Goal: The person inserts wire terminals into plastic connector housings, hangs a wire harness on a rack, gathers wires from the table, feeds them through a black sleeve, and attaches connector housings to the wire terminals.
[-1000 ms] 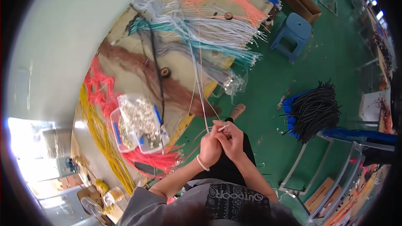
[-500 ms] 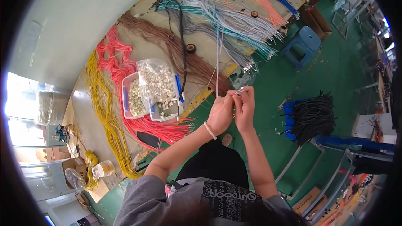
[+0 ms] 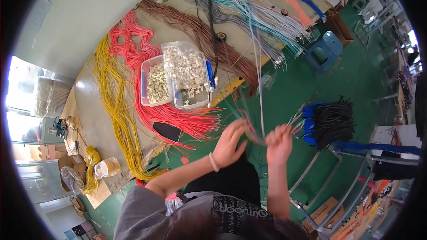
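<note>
My right hand [image 3: 279, 144] is closed around a small bunch of thin wires [image 3: 259, 98]. Their pale strands come down from the table side, and several short ends stick out past the fist on its right. To its left, my left hand [image 3: 229, 144] is held with fingers stretched and the thumb apart. A blurred loop of the wires passes close to its fingertips; whether they touch is unclear. Nearest on the table lie red wires [image 3: 187, 122], their tips pointing toward my left hand.
Two clear boxes of small white connectors [image 3: 155, 82] stand on the table, a bag of them [image 3: 184, 64] on one. Yellow wires [image 3: 111, 93], brown wires [image 3: 200, 31], a tape roll [image 3: 221, 36] and a phone [image 3: 167, 132] lie about. Right are a blue stool [image 3: 324, 53] and black cables [image 3: 333, 122].
My hands, together at the wire before, have come apart and lower. The right moved right with the wires in its fist; the left opened. The view has shifted slightly.
</note>
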A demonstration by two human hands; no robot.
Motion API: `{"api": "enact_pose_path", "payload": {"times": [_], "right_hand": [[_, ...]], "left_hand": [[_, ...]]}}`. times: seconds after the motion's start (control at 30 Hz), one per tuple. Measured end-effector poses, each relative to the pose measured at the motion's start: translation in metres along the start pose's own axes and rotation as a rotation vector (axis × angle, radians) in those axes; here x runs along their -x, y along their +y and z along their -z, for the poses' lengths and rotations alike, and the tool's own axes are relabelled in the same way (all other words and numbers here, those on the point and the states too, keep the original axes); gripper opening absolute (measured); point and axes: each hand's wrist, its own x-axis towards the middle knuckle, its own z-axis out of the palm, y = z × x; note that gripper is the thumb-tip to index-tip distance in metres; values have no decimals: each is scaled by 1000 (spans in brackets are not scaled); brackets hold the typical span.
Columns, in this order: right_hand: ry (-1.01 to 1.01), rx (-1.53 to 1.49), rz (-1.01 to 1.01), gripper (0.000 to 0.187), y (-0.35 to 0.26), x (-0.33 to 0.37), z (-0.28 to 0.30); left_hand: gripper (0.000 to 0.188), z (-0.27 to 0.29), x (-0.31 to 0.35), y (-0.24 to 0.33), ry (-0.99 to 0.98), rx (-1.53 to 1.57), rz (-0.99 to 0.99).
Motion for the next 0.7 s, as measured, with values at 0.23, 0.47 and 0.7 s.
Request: {"api": "enact_pose_path", "payload": {"times": [0.23,0.47,0.7], "right_hand": [[222,680,-252,25,-13,244,106],[579,1039,160,13,-148,443,251],[1059,1467,354,27,-328,583,408]], "left_hand": [[81,-60,101,64,-599,62,-373],[81,-146,164,127,-698,89,-747],[55,-155,222,100,-493,-352,-772]]}}
